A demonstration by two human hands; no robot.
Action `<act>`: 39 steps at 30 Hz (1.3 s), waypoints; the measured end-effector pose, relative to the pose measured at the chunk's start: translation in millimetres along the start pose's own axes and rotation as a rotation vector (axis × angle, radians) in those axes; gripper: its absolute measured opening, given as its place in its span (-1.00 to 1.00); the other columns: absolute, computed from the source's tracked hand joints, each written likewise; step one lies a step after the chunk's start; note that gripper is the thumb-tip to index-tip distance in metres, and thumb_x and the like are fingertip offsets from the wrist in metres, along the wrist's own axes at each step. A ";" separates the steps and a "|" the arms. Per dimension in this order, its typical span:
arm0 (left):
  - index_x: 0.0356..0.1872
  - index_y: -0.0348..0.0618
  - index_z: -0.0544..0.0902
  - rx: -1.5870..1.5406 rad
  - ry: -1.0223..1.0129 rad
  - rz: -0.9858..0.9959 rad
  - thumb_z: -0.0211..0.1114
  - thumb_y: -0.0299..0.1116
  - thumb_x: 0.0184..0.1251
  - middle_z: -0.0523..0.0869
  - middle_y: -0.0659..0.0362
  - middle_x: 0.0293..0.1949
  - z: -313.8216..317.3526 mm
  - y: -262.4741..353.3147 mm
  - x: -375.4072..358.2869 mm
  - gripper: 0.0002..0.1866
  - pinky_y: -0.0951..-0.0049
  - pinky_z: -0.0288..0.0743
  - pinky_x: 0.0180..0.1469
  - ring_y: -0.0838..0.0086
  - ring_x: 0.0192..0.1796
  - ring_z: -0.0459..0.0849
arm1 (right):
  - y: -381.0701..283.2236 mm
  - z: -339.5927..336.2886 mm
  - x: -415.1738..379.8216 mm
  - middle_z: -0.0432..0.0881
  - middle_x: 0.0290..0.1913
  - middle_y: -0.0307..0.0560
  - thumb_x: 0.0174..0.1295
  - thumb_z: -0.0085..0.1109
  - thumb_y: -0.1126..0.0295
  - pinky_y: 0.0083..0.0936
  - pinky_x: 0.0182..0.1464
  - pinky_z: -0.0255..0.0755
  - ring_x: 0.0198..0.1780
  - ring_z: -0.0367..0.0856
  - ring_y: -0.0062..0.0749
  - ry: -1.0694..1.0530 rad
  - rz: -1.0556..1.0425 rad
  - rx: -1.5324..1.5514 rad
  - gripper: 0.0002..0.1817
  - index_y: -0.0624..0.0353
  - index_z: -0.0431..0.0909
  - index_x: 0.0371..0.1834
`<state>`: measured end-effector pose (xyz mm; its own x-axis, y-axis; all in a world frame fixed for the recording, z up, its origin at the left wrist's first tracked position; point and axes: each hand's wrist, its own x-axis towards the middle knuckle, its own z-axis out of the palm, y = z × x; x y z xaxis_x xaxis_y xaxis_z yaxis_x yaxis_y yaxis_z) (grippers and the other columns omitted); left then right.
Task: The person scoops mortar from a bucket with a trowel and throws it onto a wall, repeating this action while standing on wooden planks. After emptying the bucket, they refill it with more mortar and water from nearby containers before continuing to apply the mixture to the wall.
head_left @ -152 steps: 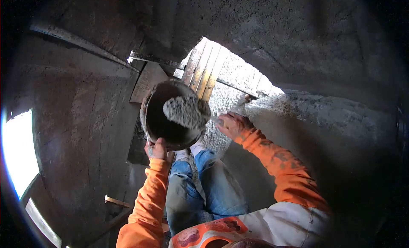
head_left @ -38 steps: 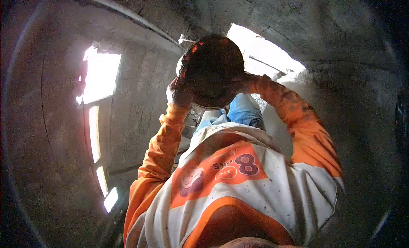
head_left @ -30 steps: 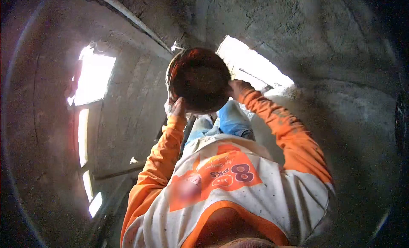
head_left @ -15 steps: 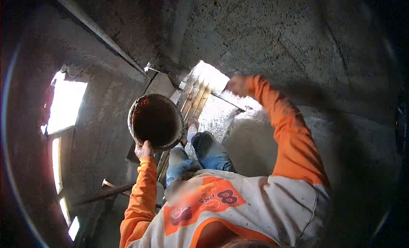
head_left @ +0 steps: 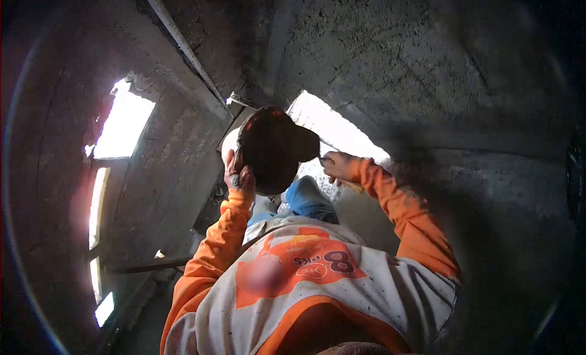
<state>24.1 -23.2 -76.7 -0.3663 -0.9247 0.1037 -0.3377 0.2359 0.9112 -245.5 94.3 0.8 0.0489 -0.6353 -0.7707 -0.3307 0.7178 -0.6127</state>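
My left hand [head_left: 239, 175] grips the rim and side of a round bucket [head_left: 261, 163], tilted in front of my legs. The inside of the bucket is dark, so its contents cannot be made out. My right hand [head_left: 337, 167] is closed around the handle of what looks like a trowel [head_left: 307, 145]. Its dark, rounded blade reaches left to the bucket's mouth and overlaps it in view. A pale end of the handle shows below my right fingers.
A rough grey plastered wall [head_left: 390, 68] spans the top and right. Bright openings [head_left: 125, 124] break the wall on the left. A long pole [head_left: 183, 43] slants at the upper left, and a dark bar [head_left: 149, 265] lies low on the left.
The bucket has moved right and tipped over towards my right hand. My right hand has come down and left, bringing the tool to the bucket's mouth.
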 end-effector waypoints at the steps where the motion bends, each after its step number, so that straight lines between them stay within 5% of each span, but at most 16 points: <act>1: 0.02 -0.21 0.42 -0.136 0.017 0.005 -0.04 -0.37 0.03 0.38 0.00 0.09 6.7 -29.9 -2.7 -0.56 0.42 0.03 0.21 0.23 0.20 0.23 | -7.2 14.5 14.1 0.46 -0.53 -0.02 0.06 -0.04 0.34 -0.54 -0.66 0.39 -0.56 0.53 -0.46 0.135 -0.014 -0.353 -0.80 0.20 0.37 -0.29; 2: 0.02 -0.21 0.42 0.106 -0.046 0.142 -0.04 -0.31 0.10 0.39 0.00 0.08 -7.1 -1.7 6.7 -0.58 0.39 0.08 0.19 0.20 0.16 0.29 | 30.5 34.7 61.4 0.52 -0.45 0.03 0.11 -0.12 0.30 -0.43 -0.54 0.40 -0.50 0.55 -0.33 0.416 -0.293 -0.808 -0.77 0.17 0.42 -0.26; 4: -0.12 -0.20 0.51 0.284 -0.006 0.430 0.00 -0.54 -0.16 0.50 0.01 -0.05 -23.4 25.1 22.3 -0.57 0.38 0.24 0.12 0.15 0.07 0.41 | -10.9 57.6 61.8 0.50 -0.27 0.19 0.19 -0.26 0.24 -0.26 -0.16 0.34 -0.18 0.46 0.04 0.475 -0.342 -0.640 -0.66 0.21 0.41 -0.14; 7: -0.10 -0.20 0.51 0.290 -0.041 0.242 -0.02 -0.59 -0.15 0.54 0.04 -0.09 -57.3 78.1 40.9 -0.55 0.42 0.29 0.06 0.23 0.02 0.46 | -62.4 100.1 36.8 0.49 -0.24 0.18 0.22 -0.31 0.18 -0.28 -0.15 0.36 -0.17 0.47 0.02 0.250 -0.354 -0.695 -0.61 0.21 0.37 -0.07; 8: -0.08 -0.20 0.50 0.008 -0.020 -0.193 -0.02 -0.59 -0.13 0.54 0.04 -0.10 -70.4 108.6 53.9 -0.55 0.46 0.30 0.05 0.28 0.00 0.48 | -101.9 112.1 -11.4 0.50 -0.22 0.16 0.23 -0.33 0.17 -0.29 -0.15 0.37 -0.17 0.48 -0.01 0.452 -0.488 -0.440 -0.60 0.19 0.36 -0.05; 10: -0.07 -0.20 0.49 -0.258 0.002 -0.623 -0.02 -0.59 -0.11 0.55 0.05 -0.11 -81.6 112.8 50.6 -0.55 0.49 0.30 0.03 0.34 -0.01 0.49 | -87.3 99.3 -3.0 0.50 -0.22 0.16 0.22 -0.32 0.17 -0.29 -0.15 0.37 -0.17 0.48 -0.01 0.372 -0.502 -0.543 -0.60 0.19 0.36 -0.05; 12: -0.04 -0.20 0.47 -0.241 0.045 0.052 -0.02 -0.59 -0.08 0.56 0.05 -0.12 -79.1 85.1 34.9 -0.55 0.55 0.30 0.02 0.40 -0.04 0.51 | -66.7 68.1 26.5 0.50 -0.22 0.16 0.22 -0.32 0.17 -0.29 -0.15 0.37 -0.17 0.48 -0.01 0.333 -0.439 -0.737 -0.60 0.18 0.36 -0.05; 17: -0.04 -0.22 0.46 0.195 0.063 0.150 -0.01 -0.60 -0.06 0.53 0.05 -0.10 -84.4 110.6 37.8 -0.56 0.53 0.32 0.00 0.38 -0.06 0.51 | -88.9 65.4 61.4 0.50 -0.23 0.15 0.22 -0.31 0.16 -0.28 -0.15 0.37 -0.17 0.48 -0.02 0.456 -0.484 -0.814 -0.61 0.18 0.36 -0.06; 20: -0.04 -0.20 0.46 -0.181 0.050 -0.648 -0.01 -0.59 -0.05 0.52 0.04 -0.09 -88.7 137.7 49.5 -0.57 0.53 0.31 0.00 0.37 -0.07 0.51 | -87.9 94.6 57.4 0.50 -0.23 0.15 0.22 -0.31 0.16 -0.28 -0.15 0.37 -0.18 0.48 -0.03 0.362 -0.536 -0.731 -0.61 0.17 0.36 -0.06; 22: -0.03 -0.23 0.46 0.056 0.080 0.205 -0.01 -0.59 -0.04 0.52 0.05 -0.08 -86.4 99.0 34.3 -0.57 0.53 0.29 0.02 0.38 -0.05 0.50 | -89.4 84.3 55.8 0.50 -0.23 0.15 0.22 -0.30 0.16 -0.28 -0.15 0.37 -0.18 0.48 -0.03 0.385 -0.532 -0.719 -0.61 0.17 0.36 -0.06; 24: -0.01 -0.26 0.44 -0.371 0.127 -0.764 -0.02 -0.61 -0.02 0.52 0.10 -0.07 -93.0 134.4 45.2 -0.57 0.54 0.27 0.03 0.43 -0.06 0.48 | -96.2 70.2 63.3 0.50 -0.24 0.15 0.22 -0.30 0.16 -0.28 -0.15 0.37 -0.18 0.48 -0.03 0.462 -0.523 -0.735 -0.61 0.17 0.36 -0.06; 28: 0.08 -0.35 0.31 -0.726 -0.087 -0.060 0.01 -0.60 0.05 0.43 0.09 0.02 -76.7 108.3 28.2 -0.54 0.52 0.31 0.04 0.47 -0.01 0.44 | -93.1 95.9 68.6 0.51 -0.24 0.14 0.21 -0.29 0.15 -0.28 -0.16 0.37 -0.18 0.49 -0.04 0.430 -0.584 -0.698 -0.61 0.16 0.37 -0.07; 32: -0.01 -0.28 0.43 -0.745 -0.006 -0.220 -0.04 -0.65 0.01 0.54 0.19 -0.14 -84.3 73.7 31.8 -0.57 0.58 0.33 -0.08 0.56 -0.18 0.48 | -91.2 91.7 57.6 0.51 -0.24 0.14 0.21 -0.29 0.15 -0.28 -0.16 0.37 -0.18 0.49 -0.04 0.438 -0.592 -0.684 -0.61 0.16 0.37 -0.07; 36: 0.01 -0.28 0.42 -0.195 0.142 0.111 -0.07 -0.67 -0.03 0.53 0.15 -0.14 -84.1 82.0 33.7 -0.54 0.61 0.39 -0.19 0.56 -0.24 0.51 | -125.5 79.7 82.5 0.51 -0.25 0.13 0.21 -0.28 0.14 -0.28 -0.16 0.38 -0.18 0.49 -0.05 0.538 -0.629 -0.763 -0.61 0.15 0.37 -0.07; 38: 0.03 -0.30 0.39 -0.904 0.005 -0.210 -0.08 -0.67 -0.03 0.53 0.12 -0.13 -90.5 84.8 33.6 -0.53 0.54 0.33 -0.03 0.50 -0.14 0.49 | -131.2 86.1 89.7 0.51 -0.25 0.13 0.21 -0.28 0.14 -0.28 -0.16 0.38 -0.18 0.49 -0.05 0.518 -0.647 -0.786 -0.62 0.15 0.37 -0.07; 39: 0.04 -0.30 0.38 -0.908 -0.012 -0.246 -0.10 -0.68 -0.03 0.51 0.10 -0.09 -92.6 99.6 31.0 -0.52 0.50 0.29 0.04 0.45 -0.08 0.46 | -130.5 88.0 87.8 0.51 -0.25 0.13 0.21 -0.27 0.14 -0.28 -0.16 0.38 -0.18 0.49 -0.05 0.505 -0.653 -0.790 -0.62 0.15 0.37 -0.08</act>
<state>59.3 -56.1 54.2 -0.3850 -0.9134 -0.1323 0.3969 -0.2933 0.8697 -115.1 -30.1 -2.3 0.1035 -0.9916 -0.0777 -0.8906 -0.0576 -0.4512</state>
